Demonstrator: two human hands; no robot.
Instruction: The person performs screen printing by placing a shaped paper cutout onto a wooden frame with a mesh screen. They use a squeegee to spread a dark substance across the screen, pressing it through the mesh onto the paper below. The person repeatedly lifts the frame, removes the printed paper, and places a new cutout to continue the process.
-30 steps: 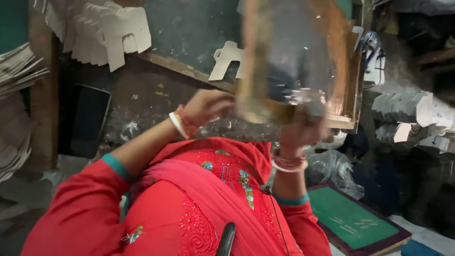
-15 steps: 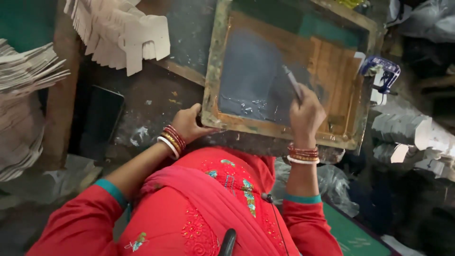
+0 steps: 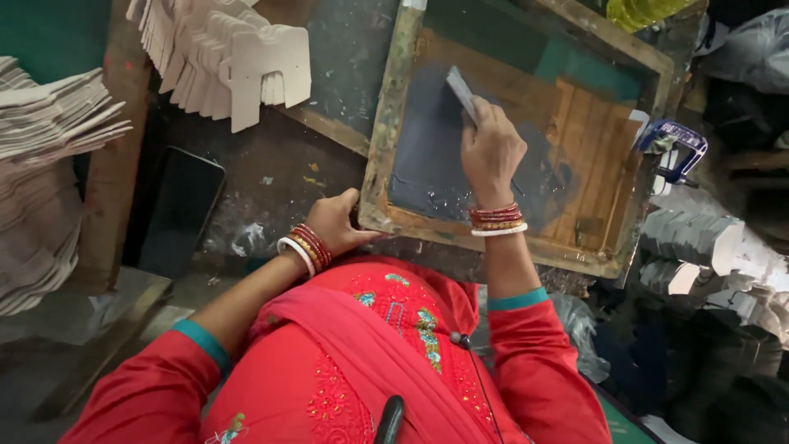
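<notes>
While the wooden printing frame (image 3: pixel 386 140) lies flat on the dark worktable (image 3: pixel 279 173), we press a grey squeegee (image 3: pixel 460 92) on its inked mesh, near the frame's left rail. Our right hand (image 3: pixel 491 152) is clenched around the squeegee. Our left hand (image 3: pixel 335 224) grips the frame's near left corner, fingers curled on the edge. Left of the frame a bare strip of table is open, then a black phone (image 3: pixel 179 210); stacked white card cutouts (image 3: pixel 226 57) lie beyond.
</notes>
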